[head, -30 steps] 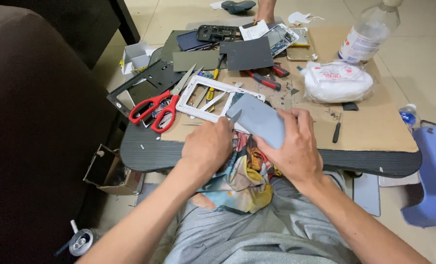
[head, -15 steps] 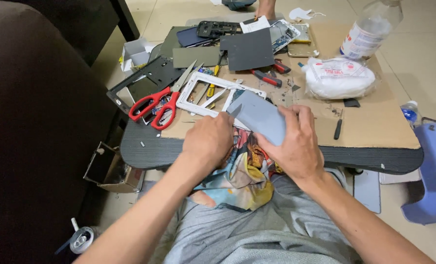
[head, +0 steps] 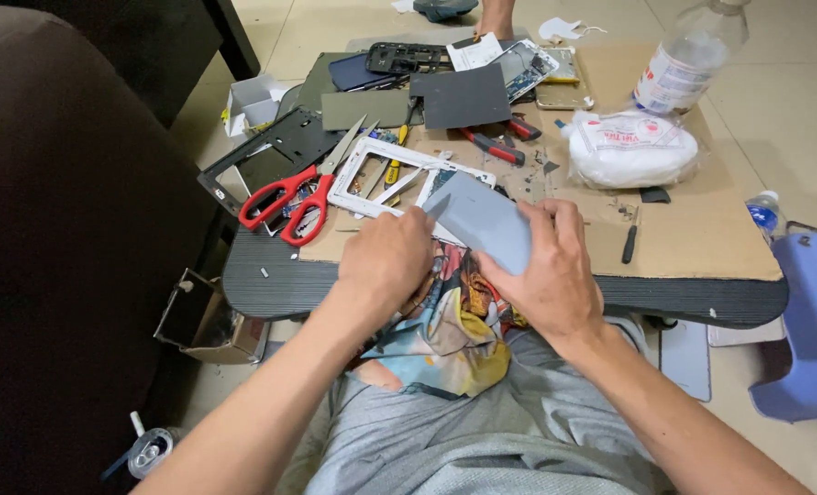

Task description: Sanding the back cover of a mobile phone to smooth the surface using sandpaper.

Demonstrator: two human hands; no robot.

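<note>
Hands at near table edge. We note right hand fingers clamped on grey panel; left hand curled, touching panel's left end. Red scissors left.

Both hands hold a grey-blue flat panel at the near edge of the table. Left hand closed against its left corner; right hand grips its right side, fingers wrapped over. Cardboard sheet covers the table. Red-handled scissors lie left, beside a white frame. White plastic bag and clear bottle far right (cap out of frame).
</note>
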